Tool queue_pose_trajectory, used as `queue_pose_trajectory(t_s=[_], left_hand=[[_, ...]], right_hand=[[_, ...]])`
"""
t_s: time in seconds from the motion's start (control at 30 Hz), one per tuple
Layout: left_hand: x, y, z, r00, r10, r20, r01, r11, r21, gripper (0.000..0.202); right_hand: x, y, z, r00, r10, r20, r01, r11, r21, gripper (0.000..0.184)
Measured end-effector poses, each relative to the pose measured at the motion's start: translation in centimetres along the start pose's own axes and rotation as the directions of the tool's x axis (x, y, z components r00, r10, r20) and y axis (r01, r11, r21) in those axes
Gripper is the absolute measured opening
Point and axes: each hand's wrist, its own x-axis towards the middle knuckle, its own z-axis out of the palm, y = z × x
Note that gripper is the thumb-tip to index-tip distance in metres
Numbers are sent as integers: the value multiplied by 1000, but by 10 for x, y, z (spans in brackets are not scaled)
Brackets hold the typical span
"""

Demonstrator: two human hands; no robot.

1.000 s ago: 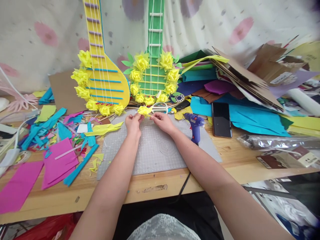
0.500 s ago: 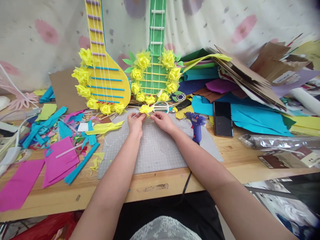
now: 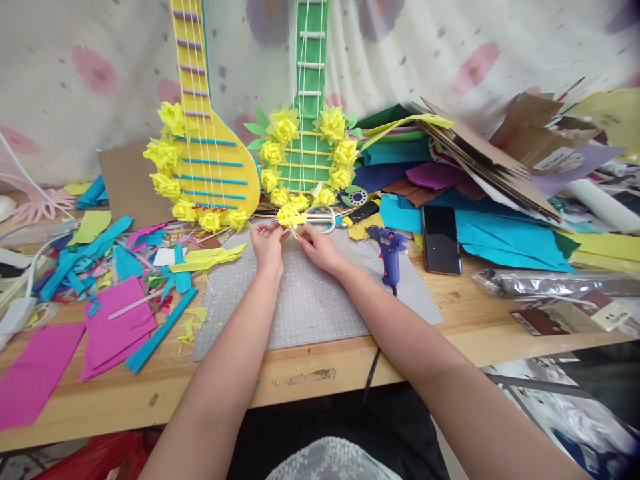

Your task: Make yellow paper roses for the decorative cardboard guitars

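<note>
Between my two hands, over the back of the grey cutting mat, is a small yellow paper flower. My left hand pinches it from below on the left. With closed fingertips my right hand grips a yellow paper strip at the flower's underside. Just behind stand scissors with white handles, lying flat. Two paper guitars lean at the back, a yellow one and a green one, both edged with yellow paper flowers.
A blue glue gun stands on the mat's right side, beside a phone. Paper scraps and pink sheets cover the left. Stacked cardboard and blue paper fill the right.
My right hand has shifted slightly toward the left hand and lower. A yellow strip now shows hanging under the flower at the fingertips. The view has moved a little.
</note>
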Motion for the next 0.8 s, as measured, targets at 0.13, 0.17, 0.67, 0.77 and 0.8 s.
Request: queue_pose_trajectory(t_s=[0.13,0.17,0.67,0.77,0.8], left_hand=[[2,6,-1,995,-96,-31,95,995,-38,20],[3,8,-2,993,-111,-32,109,993,-41,15],[-2,7,1,967,-253,38,251,967,54,26],[-4,6,1,978,-209,12,208,976,66,34],[-4,5,1,981,-195,10,194,978,72,36]], right_hand=[[-2,-4,-4,999,39,-8,-40,987,-157,15],[-3,-5,-5,999,48,-11,-49,981,-186,15],[-2,-4,-7,996,57,-66,-72,962,-262,15],[-2,-5,-6,996,56,-67,-72,956,-283,17],[-3,-6,-7,996,56,-66,-73,954,-290,17]])
